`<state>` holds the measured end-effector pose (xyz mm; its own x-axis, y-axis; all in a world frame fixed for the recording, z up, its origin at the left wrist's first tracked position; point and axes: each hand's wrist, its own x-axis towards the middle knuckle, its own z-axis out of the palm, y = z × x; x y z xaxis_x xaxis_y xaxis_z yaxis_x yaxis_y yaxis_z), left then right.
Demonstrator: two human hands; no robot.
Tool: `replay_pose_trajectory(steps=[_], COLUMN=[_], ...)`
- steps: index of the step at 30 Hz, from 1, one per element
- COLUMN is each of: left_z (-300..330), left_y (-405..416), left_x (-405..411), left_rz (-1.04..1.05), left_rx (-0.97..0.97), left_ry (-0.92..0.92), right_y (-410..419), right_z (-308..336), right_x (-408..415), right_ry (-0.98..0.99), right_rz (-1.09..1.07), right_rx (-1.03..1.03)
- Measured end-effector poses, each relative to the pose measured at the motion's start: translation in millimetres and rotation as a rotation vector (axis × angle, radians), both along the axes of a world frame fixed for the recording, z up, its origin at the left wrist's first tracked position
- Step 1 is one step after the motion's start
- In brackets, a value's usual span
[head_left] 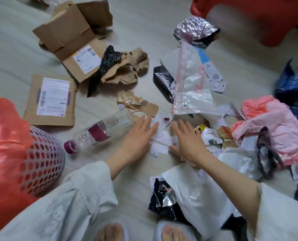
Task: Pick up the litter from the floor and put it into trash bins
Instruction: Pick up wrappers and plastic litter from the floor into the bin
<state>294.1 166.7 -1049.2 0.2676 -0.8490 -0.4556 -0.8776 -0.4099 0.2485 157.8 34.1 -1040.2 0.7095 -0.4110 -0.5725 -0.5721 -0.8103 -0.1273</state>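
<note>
Small white paper scraps (162, 136) lie on the pale floor in the middle. My left hand (137, 138) rests flat and open on their left side, fingers spread. On the right side of the scraps, my right hand (188, 140) is also flat and open. Neither hand holds anything. A clear plastic bottle (99, 131) with a purple cap lies on its side just left of my left hand. At the left edge stands a mesh trash bin (43, 162) lined with a red bag (3, 136).
Flattened cardboard boxes (50, 100) and crumpled brown paper (127, 70) lie beyond the bottle. Clear zip bags (191, 80), a foil wrapper (195, 30), pink (273, 122) and blue bags (296, 87) crowd the right. A white bag (197, 193) lies by my feet. A red stool (259, 14) stands top right.
</note>
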Motion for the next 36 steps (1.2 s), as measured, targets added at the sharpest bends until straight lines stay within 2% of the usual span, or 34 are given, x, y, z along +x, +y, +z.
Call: replay_pose_trajectory(steps=[7,13,16,18,19,23,26,28,31,36], left_z=[-21.5,-26.1,-26.8,-26.0,-24.5,-22.1,-18.4,-13.1,-11.6,-20.4], left_y=[-21.6,16.9,31.0,33.7,33.3,24.7,15.8,9.8,8.1,23.8], left_x=[-0.6,-11.5,-12.4,-13.3,-13.3,-16.3,-22.4,-25.9,-29.9,-40.6], left_rz=[-0.073,0.057,0.062,0.07,0.071,0.026,-0.128,-0.138,-0.125,-0.065], left_rx=[0.089,-0.316,-0.335,-0.309,-0.292,-0.147,0.051,0.132,0.058,-0.204], left_ry=[-0.116,-0.149,-0.162,-0.168,-0.165,-0.196,-0.141,-0.12,-0.146,-0.144], right_y=[25.3,26.3,19.9,16.0,15.4,12.7,11.2,8.6,7.1,5.3], right_z=[-13.2,-9.7,-6.0,-3.6,-1.9,-7.7,-11.2,-10.7,-1.0,12.2], right_x=[-3.3,-6.8,-12.8,-17.1,-19.8,-38.9,-43.7,-43.1,-39.0,-37.4], right_ry=[0.01,-0.192,-0.25,-0.222,-0.131,0.118,0.125,0.101,0.021,-0.105], right_rz=[0.041,-0.032,0.028,0.043,0.025,-0.133,-0.128,-0.045,0.055,0.079], right_rx=[-0.093,0.022,-0.007,-0.118,-0.141,-0.07,0.012,-0.016,-0.034,-0.084])
